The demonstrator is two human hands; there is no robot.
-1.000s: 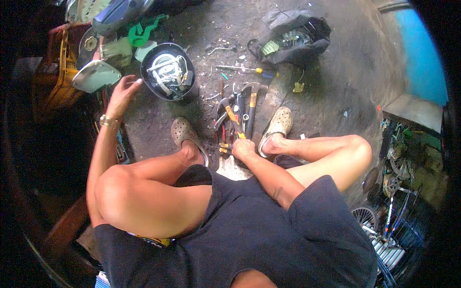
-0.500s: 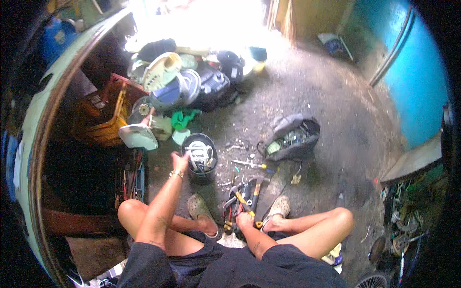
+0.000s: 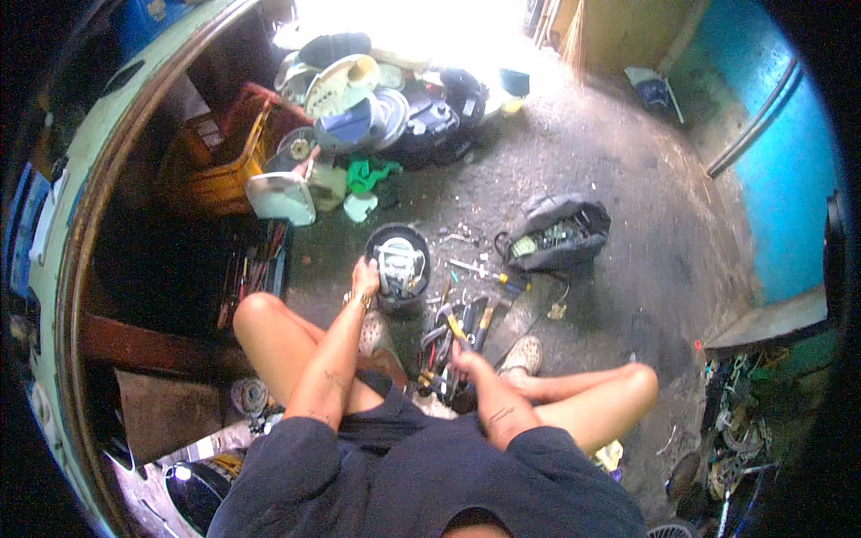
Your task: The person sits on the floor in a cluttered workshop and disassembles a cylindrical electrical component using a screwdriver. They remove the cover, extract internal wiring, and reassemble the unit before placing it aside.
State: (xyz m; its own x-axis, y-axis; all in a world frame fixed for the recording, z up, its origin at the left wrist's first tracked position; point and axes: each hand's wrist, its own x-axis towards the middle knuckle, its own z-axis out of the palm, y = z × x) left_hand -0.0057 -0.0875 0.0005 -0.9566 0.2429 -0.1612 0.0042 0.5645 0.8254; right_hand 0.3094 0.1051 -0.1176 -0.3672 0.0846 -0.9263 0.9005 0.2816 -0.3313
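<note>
Between my feet and a little left stands a black bucket (image 3: 423, 285) with white, coiled cable-like pieces (image 3: 399, 260) in it. My left hand (image 3: 365, 276) is closed on the bucket's left rim. My right hand (image 3: 464, 360) is wrapped round a yellow-and-black handled hammer (image 3: 456, 325) over a heap of hand tools (image 3: 436, 345) between my feet. Its head points away from me, but blur hides its exact shape. Another hammer (image 3: 487, 316) lies just right of it.
A dark open bag (image 3: 560, 238) full of small parts lies ahead to the right, with a yellow-handled screwdriver (image 3: 489, 273) near it. An orange crate (image 3: 229, 179) and piled plastic parts (image 3: 359, 117) stand ahead left. A blue wall (image 3: 771, 170) bounds the right side.
The whole view has shifted, lifting the scene in the picture. My left hand's fingers have closed on the bucket's rim. My right hand has moved slightly forward with the hammer.
</note>
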